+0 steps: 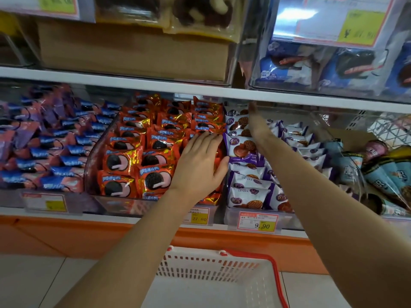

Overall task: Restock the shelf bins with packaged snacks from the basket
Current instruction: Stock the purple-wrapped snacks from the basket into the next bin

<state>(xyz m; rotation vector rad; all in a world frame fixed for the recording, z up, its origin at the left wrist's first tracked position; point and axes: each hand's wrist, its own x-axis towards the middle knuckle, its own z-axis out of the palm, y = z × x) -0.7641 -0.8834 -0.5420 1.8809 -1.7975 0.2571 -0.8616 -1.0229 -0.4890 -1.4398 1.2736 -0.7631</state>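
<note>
Shelf edge [133, 82] overhangs right hand [255, 123]; price tags [259, 223] front bins [93, 156]; basket [222, 270] below.

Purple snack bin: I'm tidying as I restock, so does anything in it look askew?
Yes: one purple pack at the left side of the purple snack bin stands tilted above its flatter neighbours, beside the left hand. Nothing looks spilled or torn.

1. Straight ahead of you, a white shelf board [133, 82] runs across from left to right.
2. Lower down, you see an orange base panel [66, 236] along the foot of the unit.
3. Beneath you lies a floor [33, 283] of pale grey tiles with thin dark joints.
4. At your upper right, a bright glare [298, 14] shines on clear plastic.
5. At your far right stands a white wire grid [387, 132].
</note>
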